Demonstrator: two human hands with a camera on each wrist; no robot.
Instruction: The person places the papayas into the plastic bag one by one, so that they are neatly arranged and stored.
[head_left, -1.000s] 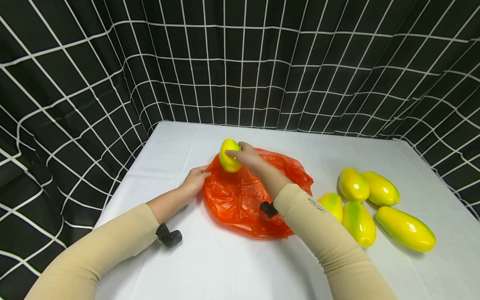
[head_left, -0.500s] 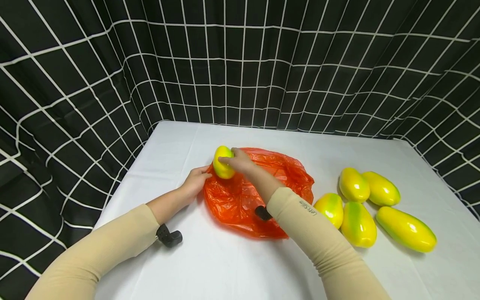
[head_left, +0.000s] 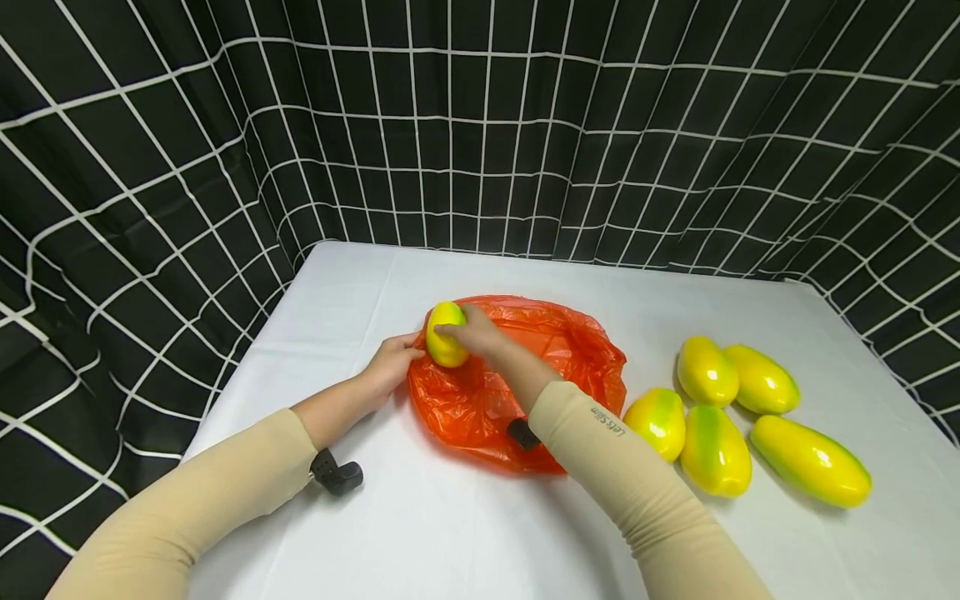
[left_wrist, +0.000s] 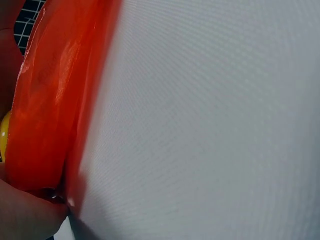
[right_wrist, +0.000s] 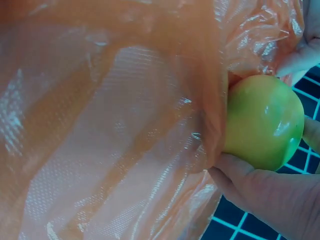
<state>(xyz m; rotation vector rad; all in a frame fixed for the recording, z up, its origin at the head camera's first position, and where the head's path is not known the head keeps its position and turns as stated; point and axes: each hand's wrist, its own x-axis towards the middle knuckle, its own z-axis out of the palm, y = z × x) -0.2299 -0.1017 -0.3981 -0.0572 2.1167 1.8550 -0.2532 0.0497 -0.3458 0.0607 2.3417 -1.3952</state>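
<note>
A red plastic bag [head_left: 517,392] lies spread on the white table with its mouth open upward. My left hand [head_left: 390,365] pinches the bag's left edge; in the left wrist view a thumb [left_wrist: 30,215] presses against the red film [left_wrist: 50,110]. Just right of it, my right hand [head_left: 480,332] grips a glossy yellow-green mango [head_left: 446,337] between thumb and fingers, at the inner left side of the bag's mouth. In the right wrist view the mango [right_wrist: 265,122] is partly covered by the bag's film [right_wrist: 215,100].
Several more yellow-green mangoes [head_left: 716,450] lie grouped on the table to the right of the bag, the longest one [head_left: 812,460] farthest right. A black cloth with white grid lines [head_left: 510,125] hangs behind and at both sides. Black wrist cameras [head_left: 337,472] sit under the forearms.
My right hand has carried the mango left and down, toward the left hand and deeper against the bag's left side. The left hand stays on the edge; the other mangoes have not moved.
</note>
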